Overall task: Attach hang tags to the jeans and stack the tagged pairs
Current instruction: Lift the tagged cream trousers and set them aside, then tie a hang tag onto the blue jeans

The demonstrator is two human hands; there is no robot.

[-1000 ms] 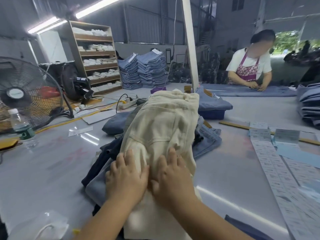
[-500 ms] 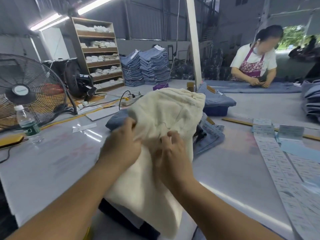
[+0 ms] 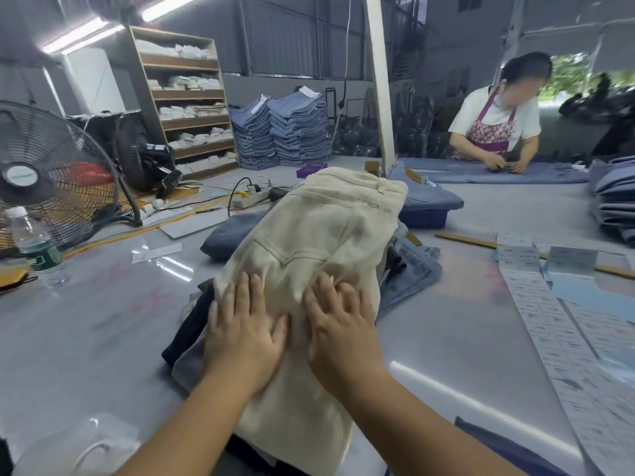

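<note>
On top of the jeans pile [image 3: 409, 280] mid-table [image 3: 86, 338] sits one cream pair [image 3: 319, 235], long axis running away from the camera, waistband at the far end. Left hand [image 3: 240, 334] and right hand [image 3: 340, 331] both press flat on it, fingers straight, gripping nothing. Two label strips [image 3: 549, 321] lie right of the pile, print unreadable.

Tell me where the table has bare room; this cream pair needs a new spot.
Bare table lies between the water bottle and the cream jeans, and between that pile and the label strips. Behind the pile it is crowded: power strip, folded jeans.
</note>
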